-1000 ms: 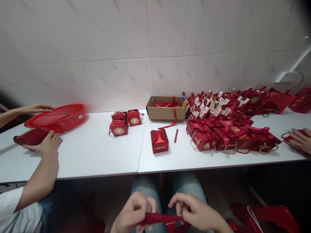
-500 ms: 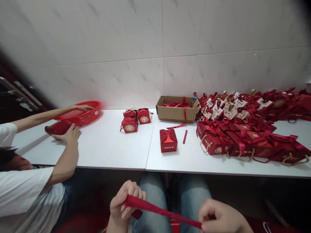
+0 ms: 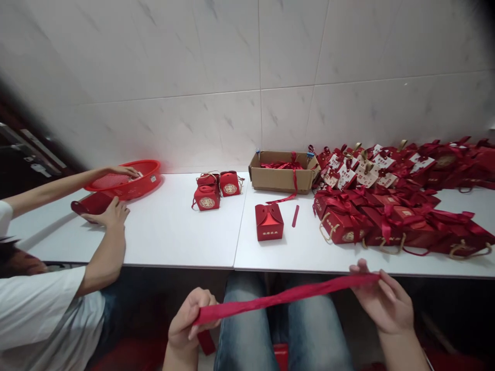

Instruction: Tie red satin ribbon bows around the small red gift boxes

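Note:
A dark red ribbon (image 3: 286, 296) stretches across above my lap, in front of the table edge. Its left end is pinched in my left hand (image 3: 195, 317), and a short tail hangs below that hand. My right hand (image 3: 382, 299) grips the other end between thumb and fingers, palm turned partly up. On the table ahead stands a red gift box (image 3: 269, 222) with its top folded shut and gold lettering on the front. Beside it lies a thin red strip (image 3: 295, 216).
Ribbons fill a cardboard box (image 3: 280, 180) by the wall. Finished-looking red boxes with bows (image 3: 386, 221) crowd the right side. Several small red boxes (image 3: 208, 198) stand left of centre. At far left, a co-worker's hands (image 3: 116, 211) are at a red basket (image 3: 145, 186) and a red box piece.
My right hand has moved up and to the right, drawing the ribbon out longer and tilting it upward. The co-worker's far arm has shifted slightly left at the basket.

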`<state>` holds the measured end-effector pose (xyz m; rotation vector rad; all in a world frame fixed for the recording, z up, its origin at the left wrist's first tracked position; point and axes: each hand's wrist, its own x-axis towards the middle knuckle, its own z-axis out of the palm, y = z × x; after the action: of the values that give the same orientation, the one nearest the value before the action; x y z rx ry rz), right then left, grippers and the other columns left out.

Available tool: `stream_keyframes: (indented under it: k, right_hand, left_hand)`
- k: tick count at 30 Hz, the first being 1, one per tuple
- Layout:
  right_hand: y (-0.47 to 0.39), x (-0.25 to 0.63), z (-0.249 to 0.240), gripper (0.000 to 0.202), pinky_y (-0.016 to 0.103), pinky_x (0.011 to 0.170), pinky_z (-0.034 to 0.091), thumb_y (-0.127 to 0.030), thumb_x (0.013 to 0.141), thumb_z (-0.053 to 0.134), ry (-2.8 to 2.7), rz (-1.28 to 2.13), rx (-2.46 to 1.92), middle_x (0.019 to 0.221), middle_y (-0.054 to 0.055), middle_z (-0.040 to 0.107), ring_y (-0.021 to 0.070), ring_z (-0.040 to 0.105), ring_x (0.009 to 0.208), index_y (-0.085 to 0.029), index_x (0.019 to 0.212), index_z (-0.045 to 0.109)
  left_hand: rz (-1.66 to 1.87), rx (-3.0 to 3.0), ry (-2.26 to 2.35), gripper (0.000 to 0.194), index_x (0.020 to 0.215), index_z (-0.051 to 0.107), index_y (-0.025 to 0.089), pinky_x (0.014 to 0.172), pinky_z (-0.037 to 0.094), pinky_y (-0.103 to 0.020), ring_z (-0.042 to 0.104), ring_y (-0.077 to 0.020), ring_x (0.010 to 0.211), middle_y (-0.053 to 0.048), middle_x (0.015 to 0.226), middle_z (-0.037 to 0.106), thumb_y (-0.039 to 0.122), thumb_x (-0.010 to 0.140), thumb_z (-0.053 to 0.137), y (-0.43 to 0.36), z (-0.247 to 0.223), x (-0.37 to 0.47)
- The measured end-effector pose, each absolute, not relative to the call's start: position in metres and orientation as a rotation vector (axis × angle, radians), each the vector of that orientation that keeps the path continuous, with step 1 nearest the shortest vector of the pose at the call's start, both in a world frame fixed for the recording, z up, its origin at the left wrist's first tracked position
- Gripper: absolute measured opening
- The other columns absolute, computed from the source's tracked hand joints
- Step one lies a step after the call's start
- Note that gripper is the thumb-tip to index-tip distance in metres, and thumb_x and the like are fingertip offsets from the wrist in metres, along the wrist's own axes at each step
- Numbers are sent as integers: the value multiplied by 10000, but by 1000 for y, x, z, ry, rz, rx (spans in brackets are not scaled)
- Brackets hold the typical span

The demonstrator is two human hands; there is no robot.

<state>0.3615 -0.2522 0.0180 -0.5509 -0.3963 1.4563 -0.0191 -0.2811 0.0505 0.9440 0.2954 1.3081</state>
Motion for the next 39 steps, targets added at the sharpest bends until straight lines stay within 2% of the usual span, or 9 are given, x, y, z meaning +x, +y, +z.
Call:
stream_keyframes:
  k: [5,9,13,18,23,29,34,36,39]
  right_hand:
    - [-250,362,18,294,221,635,547,-240,640,760,-138,1412,-481,584,-61,566,74,601,614,-197,468,525]
    - [-250,362,19,216,227,636,545,-326,584,802,-219,1335,-656,675,-53,628,86,622,665,-211,638,627]
    - [-253,366,14,238,267,730,532,-216,571,784,-312,1129,-792,853,-40,679,104,637,779,-255,783,681]
    - [-253,385,15,222,241,705,518,-80,584,726,-250,931,-792,764,-78,657,79,621,752,-249,710,656]
    - [-261,408,36,428,220,694,530,-49,643,669,-225,770,-779,775,-70,622,66,589,717,-296,992,651]
    - [-275,407,54,440,161,701,523,-70,646,645,-275,711,-785,853,-43,612,46,563,721,-220,1059,638]
    - [-284,396,49,332,201,732,531,-204,603,779,-361,803,-927,838,-14,644,87,610,761,-209,916,666]
    - [-289,396,46,368,236,706,546,-260,556,822,-358,849,-964,784,-5,657,108,623,721,-211,888,669]
    - [-295,399,41,373,271,669,560,-310,527,839,-378,897,-977,703,0,658,126,630,660,-216,848,673]
  left_hand:
    - [1153,992,436,285,594,503,166,427,213,-191,219,-69,396,64,370,209,362,788,574,-283,43,-19]
    - [1139,1013,503,272,603,533,160,435,211,-190,208,-58,392,67,377,240,361,768,611,-283,47,-24]
    - [1121,1027,555,290,593,531,156,434,200,-190,219,-49,384,57,389,297,375,756,629,-280,54,-24]
    - [1135,917,580,372,536,436,155,454,251,-187,203,-42,372,70,361,258,385,774,606,-278,57,-23]
    - [1197,800,814,377,546,435,162,525,376,-214,252,-47,376,84,389,265,408,762,622,-267,57,-36]
    - [1569,1205,1622,394,893,564,204,757,439,-323,533,-208,875,-59,974,565,425,614,732,-195,49,24]
    - [1389,1638,1911,988,1315,299,230,1010,236,-579,216,-411,1315,-194,1415,223,515,499,779,-145,27,113]
    - [1393,1597,2021,1063,1349,217,219,1011,208,-606,154,-436,1332,-225,1444,117,532,499,774,-132,18,132]
    - [1517,1557,1963,1022,1346,192,215,1033,205,-593,169,-406,1339,-223,1412,167,465,540,768,-117,10,133]
